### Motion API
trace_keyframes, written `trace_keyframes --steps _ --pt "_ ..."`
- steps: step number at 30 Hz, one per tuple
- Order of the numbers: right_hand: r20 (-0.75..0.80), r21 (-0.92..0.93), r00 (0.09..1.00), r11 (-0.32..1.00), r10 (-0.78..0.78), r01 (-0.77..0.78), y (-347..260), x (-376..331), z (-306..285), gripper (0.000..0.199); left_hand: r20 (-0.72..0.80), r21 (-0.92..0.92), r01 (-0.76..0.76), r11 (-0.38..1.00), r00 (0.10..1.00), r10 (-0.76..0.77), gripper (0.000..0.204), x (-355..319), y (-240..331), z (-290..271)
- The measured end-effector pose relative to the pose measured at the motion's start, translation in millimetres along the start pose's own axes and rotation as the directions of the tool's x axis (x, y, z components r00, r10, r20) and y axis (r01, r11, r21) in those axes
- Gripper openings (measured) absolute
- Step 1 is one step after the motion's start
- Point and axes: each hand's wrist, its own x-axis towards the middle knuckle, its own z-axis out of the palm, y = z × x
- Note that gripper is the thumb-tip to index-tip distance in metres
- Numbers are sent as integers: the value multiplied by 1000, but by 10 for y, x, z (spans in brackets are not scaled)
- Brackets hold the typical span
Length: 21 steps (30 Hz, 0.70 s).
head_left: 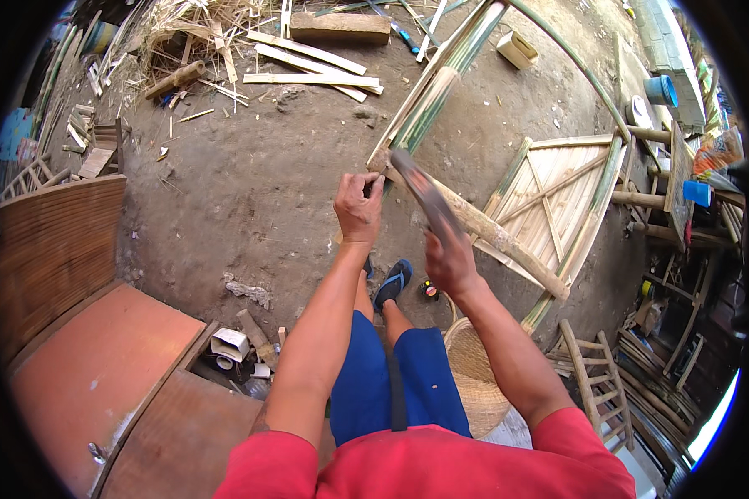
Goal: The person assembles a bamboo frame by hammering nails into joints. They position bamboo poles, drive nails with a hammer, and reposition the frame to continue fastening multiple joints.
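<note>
My left hand [359,208] is closed in a pinch at the near end of a green-and-pale split bamboo length [429,112]. What its fingertips hold, if anything, is too small to make out. In my right hand [452,264] is a dark hammer [429,198], smeared by motion, its upper end over the joint beside my left fingers. A round wooden pole [491,229] runs from that joint down to the right, crossing the bamboo frame. To its right a panel of pale slats [549,195] has crossed strips on it.
A woven basket [478,374] stands by my right leg. Pale strips [308,79] and a wood block [341,27] lie on the dirt ahead. Reddish boards [100,366] fill the lower left. A small ladder-like wooden frame [599,378] and blue container [662,90] are at right.
</note>
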Motion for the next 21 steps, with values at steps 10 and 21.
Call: trace_keyframes --steps 10,21 --pt "134 -199 699 710 702 -675 334 -511 20 28 526 247 -485 839 794 305 11 463 345 -431" --pt "113 -57 746 754 656 -654 305 -558 -35 29 136 -171 -36 985 989 60 12 405 373 -130"
